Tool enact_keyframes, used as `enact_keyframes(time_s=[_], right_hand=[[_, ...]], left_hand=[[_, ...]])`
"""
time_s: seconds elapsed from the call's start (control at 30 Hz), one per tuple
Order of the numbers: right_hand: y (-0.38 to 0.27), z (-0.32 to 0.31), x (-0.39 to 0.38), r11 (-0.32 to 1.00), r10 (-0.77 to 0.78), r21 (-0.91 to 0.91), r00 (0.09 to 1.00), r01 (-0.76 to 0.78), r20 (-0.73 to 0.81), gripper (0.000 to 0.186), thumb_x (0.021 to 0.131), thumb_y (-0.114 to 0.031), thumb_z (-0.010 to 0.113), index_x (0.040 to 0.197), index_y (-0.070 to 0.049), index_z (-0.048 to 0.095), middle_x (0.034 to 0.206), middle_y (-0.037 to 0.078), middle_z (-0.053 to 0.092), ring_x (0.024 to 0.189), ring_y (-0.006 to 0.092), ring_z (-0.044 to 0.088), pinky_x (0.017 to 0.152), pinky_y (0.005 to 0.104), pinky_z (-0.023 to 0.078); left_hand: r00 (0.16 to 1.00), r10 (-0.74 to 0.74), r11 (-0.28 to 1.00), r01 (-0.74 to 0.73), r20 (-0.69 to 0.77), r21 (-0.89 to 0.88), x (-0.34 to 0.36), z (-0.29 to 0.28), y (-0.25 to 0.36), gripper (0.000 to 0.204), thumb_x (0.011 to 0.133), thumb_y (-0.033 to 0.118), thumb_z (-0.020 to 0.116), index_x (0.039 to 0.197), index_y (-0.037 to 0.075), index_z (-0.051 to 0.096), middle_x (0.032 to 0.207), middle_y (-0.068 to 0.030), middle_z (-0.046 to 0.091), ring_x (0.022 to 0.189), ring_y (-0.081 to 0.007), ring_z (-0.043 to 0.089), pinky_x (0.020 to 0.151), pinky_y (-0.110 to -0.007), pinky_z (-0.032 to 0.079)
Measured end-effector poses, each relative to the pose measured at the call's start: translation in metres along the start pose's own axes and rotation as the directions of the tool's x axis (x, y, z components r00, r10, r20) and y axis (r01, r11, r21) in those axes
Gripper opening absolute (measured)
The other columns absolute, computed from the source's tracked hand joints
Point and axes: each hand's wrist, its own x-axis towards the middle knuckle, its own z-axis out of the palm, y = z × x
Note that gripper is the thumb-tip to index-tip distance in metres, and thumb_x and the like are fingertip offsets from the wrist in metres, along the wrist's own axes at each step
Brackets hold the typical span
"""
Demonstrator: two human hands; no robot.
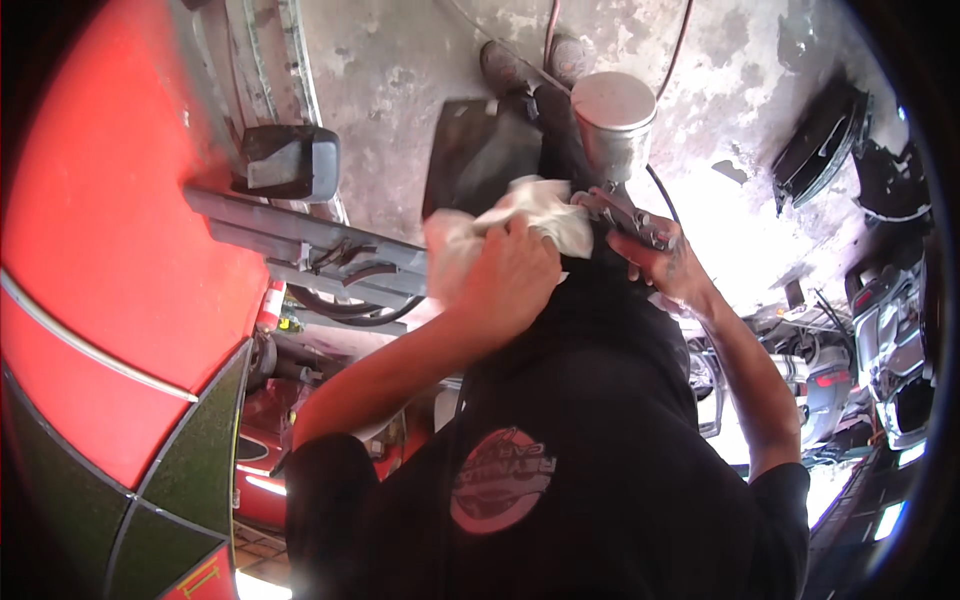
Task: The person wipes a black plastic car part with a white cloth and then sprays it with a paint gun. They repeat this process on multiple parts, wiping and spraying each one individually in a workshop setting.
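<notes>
My left hand (512,268) is closed on a crumpled white cloth (455,245), smeared a little by motion. The cloth reaches close to the metal spray gun (632,222); whether they touch I cannot tell. Wrapped round the gun's grip is my right hand (655,262). A silver cup (614,125) with a round lid sits on top of the gun. Beyond the cloth is a dark flat panel (485,150), partly covered by the cloth.
Along the left runs a red painted surface (110,220). A long grey trim piece (330,250) and a black boxy part (290,163) lie between it and me. Thin hoses (672,70) cross the concrete floor (400,50). Dark curved parts (825,145) rest at right.
</notes>
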Motion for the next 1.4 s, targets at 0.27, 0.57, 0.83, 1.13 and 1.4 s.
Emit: enact_keyframes(time_s=[0.27, 0.57, 0.83, 1.13, 1.4], right_hand=[[0.034, -0.005, -0.012, 0.997, 0.067, 0.038, 0.990, -0.063, -0.128, 0.052, 0.096, -0.024, 0.067, 0.146, -0.012, 0.062, 0.100, 0.004, 0.073, 0.068, 0.0104, 0.055, 0.064, 0.0277, 0.049], [0.004, -0.027, -0.040, 0.972, -0.019, 0.212, 0.928, 0.105, -0.373, 0.027, 0.095, -0.029, 0.071, 0.103, -0.003, 0.069, 0.073, 0.000, 0.063, 0.063, 0.0103, 0.055, 0.059, 0.0288, 0.043], [0.039, -0.032, -0.040, 0.990, -0.050, 0.099, 0.908, 0.100, -0.417, 0.023, 0.096, -0.025, 0.067, 0.095, -0.002, 0.067, 0.072, 0.001, 0.060, 0.063, 0.0104, 0.054, 0.058, 0.0303, 0.043], [0.039, -0.031, -0.038, 0.994, 0.087, 0.089, 0.908, -0.055, -0.410, 0.025, 0.096, -0.025, 0.068, 0.103, -0.001, 0.071, 0.075, 0.002, 0.064, 0.066, 0.0099, 0.056, 0.061, 0.0295, 0.045], [0.038, -0.033, -0.020, 0.999, 0.036, 0.013, 0.914, -0.034, -0.403, 0.031, 0.094, -0.014, 0.076, 0.118, 0.004, 0.068, 0.092, 0.010, 0.075, 0.082, 0.0177, 0.070, 0.078, 0.0336, 0.056]], left_hand=[[0.973, -0.221, 0.950, 0.230, 0.065, -0.213, -0.003, -0.018, -0.032, 0.037, 0.080, 0.020, 0.079, 0.115, 0.010, 0.071, 0.115, -0.0159, 0.070, 0.108, -0.0344, 0.068, 0.090, -0.044, 0.055], [0.873, -0.456, 0.710, 0.242, -0.171, -0.661, 0.075, 0.035, -0.018, 0.053, 0.085, 0.013, 0.074, 0.137, 0.015, 0.065, 0.133, -0.0096, 0.068, 0.115, -0.0343, 0.068, 0.097, -0.042, 0.054], [0.924, -0.369, 0.567, 0.141, -0.097, -0.812, 0.100, 0.120, 0.001, 0.040, 0.085, 0.012, 0.076, 0.122, 0.002, 0.066, 0.117, -0.0201, 0.070, 0.108, -0.0382, 0.069, 0.093, -0.045, 0.053], [0.908, -0.416, 0.298, 0.091, -0.043, -0.950, 0.102, 0.146, -0.012, 0.030, 0.083, 0.012, 0.078, 0.107, -0.001, 0.064, 0.100, -0.0230, 0.068, 0.099, -0.0446, 0.068, 0.084, -0.050, 0.052], [0.705, -0.635, 0.499, 0.062, -0.316, -0.864, 0.049, 0.075, -0.013, 0.019, 0.094, 0.001, 0.067, 0.113, -0.001, 0.069, 0.092, -0.0201, 0.067, 0.091, -0.0392, 0.070, 0.082, -0.044, 0.054]])
